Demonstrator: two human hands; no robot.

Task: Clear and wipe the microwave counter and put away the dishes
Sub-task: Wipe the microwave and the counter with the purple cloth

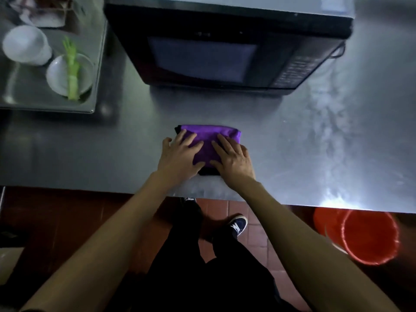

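A folded purple cloth (pixel 209 134) lies on the steel counter (pixel 292 143), in front of the black microwave (pixel 216 55). My left hand (pixel 180 156) presses flat on the cloth's left half with fingers spread. My right hand (pixel 231 157) presses flat on its right half. Both palms sit near the cloth's front edge. On a raised steel surface (pixel 45 104) at the far left stand a white cup (pixel 26 45) and a white bowl (pixel 67 75) with a green vegetable stalk (pixel 72 70) lying across it.
A red bucket (pixel 364 237) stands on the tiled floor at the lower right, partly under the counter's edge. Crumpled paper or packaging (pixel 42 12) lies at the top left. Wet streaks show on the counter to the right of the microwave.
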